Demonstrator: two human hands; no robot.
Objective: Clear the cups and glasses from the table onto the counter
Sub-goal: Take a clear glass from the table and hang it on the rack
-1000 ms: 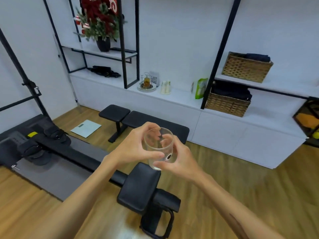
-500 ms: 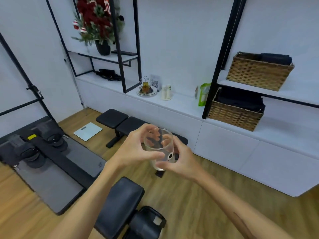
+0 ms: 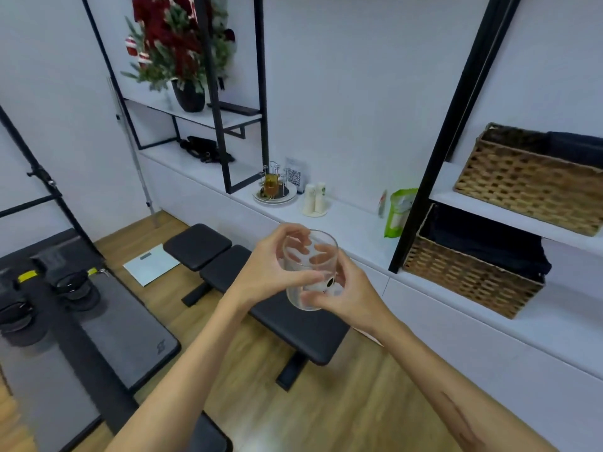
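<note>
**Glass in both hands, nearer the counter than before**

Clear cylindrical drinking glass (image 3: pixel 309 270) with a small black mark on its lower wall is held upright in mid-air, over the black padded workout bench (image 3: pixel 277 288), in front of the long white counter (image 3: pixel 355 230). Not touching any surface.

Left hand (image 3: pixel 267 272): fingers curled round the glass's left side, fingertips visible through the wall, thumb across the near side. Right hand (image 3: pixel 349 295): fingers wrapped round the lower right side and base, thumb on the front. Both grip it; neither is spread wide.

On the counter, well apart from the glass: round white plate with a small amber glass jar and a wire stand (image 3: pixel 274 192), 2 white shakers on a small dish (image 3: pixel 315 199) just right of it, a green-and-white pouch (image 3: pixel 399 212) beside the black frame upright (image 3: pixel 434 151). 2 woven wicker baskets holding dark cloth at right: lower basket (image 3: pixel 470 278) on the counter, upper basket (image 3: pixel 528 181) on the shelf above. Red-and-green plant in a black pot (image 3: pixel 182 57) on the upper left shelf. White bathroom scale (image 3: pixel 151 264) on the wood floor by the bench.

Versus 0.5 s ago: grip unchanged, glass same attitude. View has moved closer to the counter; plate, shakers and baskets loom larger, and the bench now sits directly beneath the hands. Versus 1.0 s ago, the black padded machine seat that was under the hands is mostly out of frame.
</note>
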